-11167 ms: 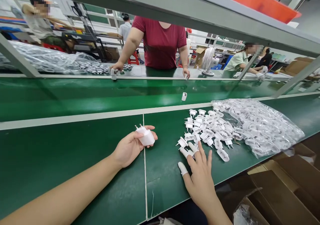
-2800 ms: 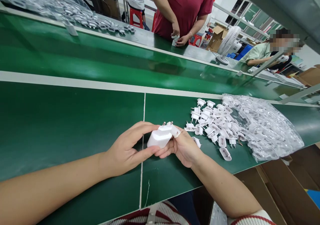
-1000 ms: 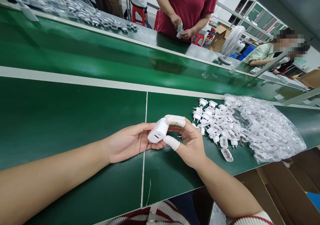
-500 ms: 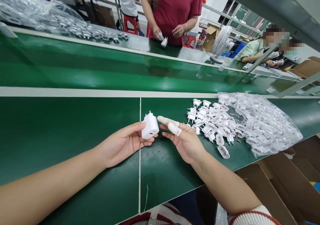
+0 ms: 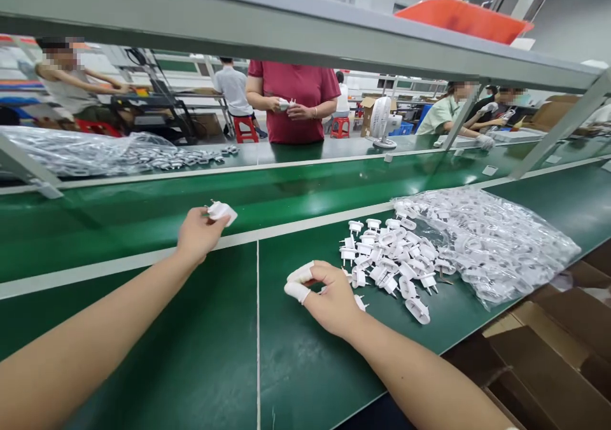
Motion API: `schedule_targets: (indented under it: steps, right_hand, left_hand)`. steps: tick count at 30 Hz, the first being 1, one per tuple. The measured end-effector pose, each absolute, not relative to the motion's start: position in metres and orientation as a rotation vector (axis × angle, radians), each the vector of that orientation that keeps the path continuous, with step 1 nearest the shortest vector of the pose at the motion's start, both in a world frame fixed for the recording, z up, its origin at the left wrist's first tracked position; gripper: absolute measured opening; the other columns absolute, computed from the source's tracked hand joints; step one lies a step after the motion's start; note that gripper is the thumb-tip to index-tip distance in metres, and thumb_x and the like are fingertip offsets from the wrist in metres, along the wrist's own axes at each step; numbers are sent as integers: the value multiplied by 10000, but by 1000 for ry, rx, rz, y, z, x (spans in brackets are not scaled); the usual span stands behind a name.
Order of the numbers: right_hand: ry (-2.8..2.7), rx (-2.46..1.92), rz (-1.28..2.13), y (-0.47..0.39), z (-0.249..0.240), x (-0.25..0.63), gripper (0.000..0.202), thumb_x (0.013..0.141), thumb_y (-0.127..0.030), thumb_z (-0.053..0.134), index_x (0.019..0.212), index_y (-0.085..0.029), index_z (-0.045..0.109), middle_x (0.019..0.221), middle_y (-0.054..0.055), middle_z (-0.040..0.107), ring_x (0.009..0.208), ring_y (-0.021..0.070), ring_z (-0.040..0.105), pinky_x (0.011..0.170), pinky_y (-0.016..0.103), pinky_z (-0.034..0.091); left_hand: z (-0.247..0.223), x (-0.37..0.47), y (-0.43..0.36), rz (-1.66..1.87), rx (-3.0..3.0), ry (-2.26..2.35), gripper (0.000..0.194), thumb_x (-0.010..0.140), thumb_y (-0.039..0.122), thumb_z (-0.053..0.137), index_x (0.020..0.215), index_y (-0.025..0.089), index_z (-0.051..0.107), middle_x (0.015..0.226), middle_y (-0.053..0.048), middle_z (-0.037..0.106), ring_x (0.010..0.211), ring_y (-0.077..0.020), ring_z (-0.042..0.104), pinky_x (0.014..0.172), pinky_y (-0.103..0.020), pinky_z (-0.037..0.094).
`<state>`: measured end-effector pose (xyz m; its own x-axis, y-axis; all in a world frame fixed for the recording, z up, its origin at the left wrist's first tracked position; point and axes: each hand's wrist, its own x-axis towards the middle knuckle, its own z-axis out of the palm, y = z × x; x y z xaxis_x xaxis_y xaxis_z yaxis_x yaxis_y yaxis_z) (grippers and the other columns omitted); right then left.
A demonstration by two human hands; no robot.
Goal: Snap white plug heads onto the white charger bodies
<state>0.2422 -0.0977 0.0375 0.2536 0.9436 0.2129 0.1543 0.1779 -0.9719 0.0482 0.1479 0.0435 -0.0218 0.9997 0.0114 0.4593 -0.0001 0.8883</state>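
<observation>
My left hand point(image 5: 198, 233) reaches out over the green belt, thumb and fingers closed round a white plug charger point(image 5: 222, 212). The charger's metal pins point up and back to the left. Above the near worktop, my right hand point(image 5: 329, 293) has white finger covers on thumb and forefinger. Their tips come together in a pinch, with nothing visible between them. Just right of this hand lies a loose pile of white plug pieces with pins point(image 5: 382, 252). A clear plastic bag point(image 5: 496, 239) holding many more of them lies beyond the pile.
A green conveyor belt point(image 5: 305, 185) runs across behind a pale rail. A grey shelf beam point(image 5: 305, 39) crosses overhead, with slanted posts at both sides. Opposite, a person in a red shirt point(image 5: 293, 109) holds a white piece. Cardboard boxes point(image 5: 548, 347) stand at lower right.
My left hand has carried the charger away from my right hand, forward and left over the belt. My right hand has drawn its thumb and forefinger together. The camera view has tilted up.
</observation>
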Motion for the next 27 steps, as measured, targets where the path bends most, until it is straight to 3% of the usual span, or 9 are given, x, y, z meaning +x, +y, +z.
schedule_targets:
  steps: [5,8,11,14,15,18,21,24,27]
  right_hand:
    - [-1417,-1425,626,-92,26,248,134,846,-343,790,759,-248,753,867,31,750,937,229,663,851,374,505]
    - [-1487,-1528,574,-90,22,251,103,848,-288,787,763,-246,747,873,25,755,934,229,661,834,368,501]
    - [-1619,-1638,541,-92,22,254,43,860,-217,748,883,-240,776,995,52,763,1024,252,652,896,391,520]
    - [-1797,-1774,478,-97,24,256,324,849,-208,749,1173,-197,759,1269,145,695,1260,330,579,1065,477,492]
    - [-1854,-1824,460,-99,25,256,412,853,-220,747,1262,-173,727,1351,182,649,1338,362,530,1122,515,457]
    - [-1995,-1954,436,-102,30,253,512,911,-228,663,1412,-128,633,1488,239,542,1464,418,412,1206,600,364]
    - [-2110,-1954,424,-100,29,249,541,926,-181,585,1464,-126,581,1499,221,532,1486,394,401,1227,586,359]
    - [-2161,-1864,371,-96,16,248,569,895,-129,524,1463,-131,565,1443,198,567,1428,343,481,1205,539,422]
    - [-2132,-1714,265,-91,-4,253,550,902,-157,464,1444,-146,560,1386,188,599,1333,319,575,1128,518,516]
  left_hand:
    - [30,46,181,1124,1590,1689,237,776,245,698,758,222,463,951,-113,662,1340,-456,528,1060,-571,395]
    - [22,46,184,1175,1569,1698,339,696,180,755,775,219,428,1112,-232,633,1360,-552,453,1093,-682,307]
    - [21,49,175,1287,1563,1657,411,712,250,804,887,203,435,1359,-258,502,1494,-566,204,1169,-690,186]
    - [18,55,143,1383,1610,1556,462,749,340,800,1012,185,454,1480,-232,378,1549,-508,36,1235,-638,85]
    - [14,57,125,1398,1623,1528,484,720,306,801,1038,174,461,1486,-245,366,1545,-502,66,1243,-640,79]
    - [-6,62,58,1301,1703,1326,434,719,305,773,1061,174,542,1343,-179,532,1390,-411,442,1209,-607,285]
    - [-20,64,-8,1118,1777,1047,217,780,379,749,849,202,643,1112,-82,685,1091,-264,663,1023,-414,519]
    - [-16,63,-42,922,1699,807,270,857,418,732,742,192,641,896,-55,702,856,-190,653,834,-324,524]
    - [-8,60,-44,887,1642,729,332,860,454,751,725,174,632,854,-63,678,805,-179,609,795,-320,496]
